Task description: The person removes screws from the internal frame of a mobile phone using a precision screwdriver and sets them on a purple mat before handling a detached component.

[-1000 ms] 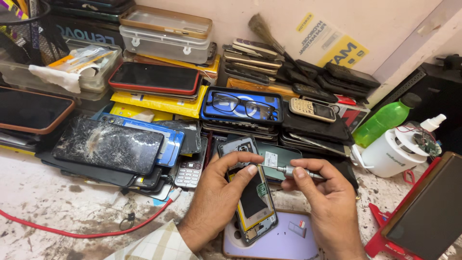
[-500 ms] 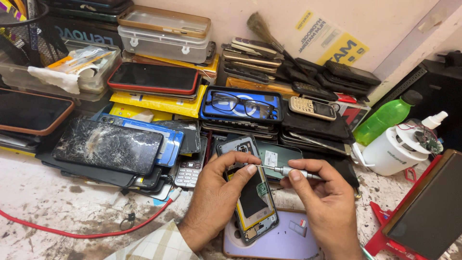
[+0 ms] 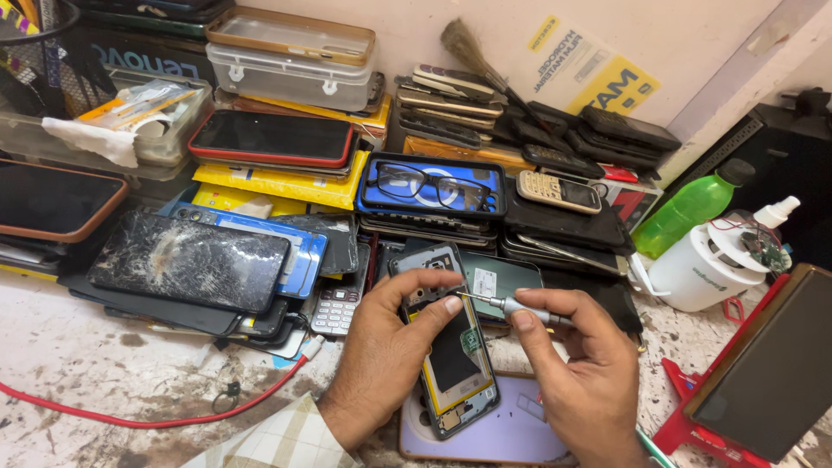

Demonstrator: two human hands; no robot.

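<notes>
The left hand (image 3: 390,364) grips the opened phone (image 3: 451,347) near the counter's front edge, its long side pointing away, while the right hand (image 3: 581,381) pinches a small screwdriver (image 3: 507,305) whose tip points left at the phone's top.

Behind the hands rises a pale pink plastered wall (image 3: 693,39) with a yellow and white poster (image 3: 589,69) stuck to it at a slant. To their right, a grey-white strip (image 3: 763,82) runs diagonally down the wall. Under and left of the hands lies a stained, speckled stone worktop (image 3: 78,364), dirty with dark smudges. The light is even and soft, casting only faint shadows.
</notes>
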